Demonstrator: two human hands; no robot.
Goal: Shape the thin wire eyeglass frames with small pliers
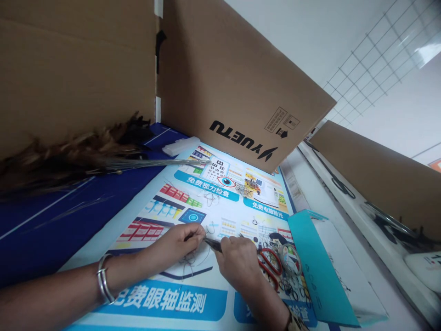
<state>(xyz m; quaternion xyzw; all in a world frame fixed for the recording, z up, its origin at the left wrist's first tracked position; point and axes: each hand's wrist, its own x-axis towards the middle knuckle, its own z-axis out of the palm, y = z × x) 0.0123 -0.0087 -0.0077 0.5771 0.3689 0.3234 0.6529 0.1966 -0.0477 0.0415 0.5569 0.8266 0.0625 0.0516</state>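
Note:
My left hand [191, 239] has its thumb and fingers pinched together on a thin wire [189, 260], which loops loosely below the fingertips. Closed around dark-jawed pliers [214, 244], my right hand [237, 262] points their tips at the left fingertips. My palm hides the handles of the pliers. Just right of that hand lie red-handled scissors [272, 265], partly covered by it. Beside them are a clear roll [290, 259] and a tangle of small dark loops [292, 288]. Whatever tiny piece sits between the plier tips and my left fingers is too small to make out.
A printed poster sheet [217, 299] covers the work surface. An open teal box [324, 271] stands at the right. Long thin wires [161, 162] and brown feathery material [79, 149] lie at the left. Cardboard panels [220, 69] wall off the back and left.

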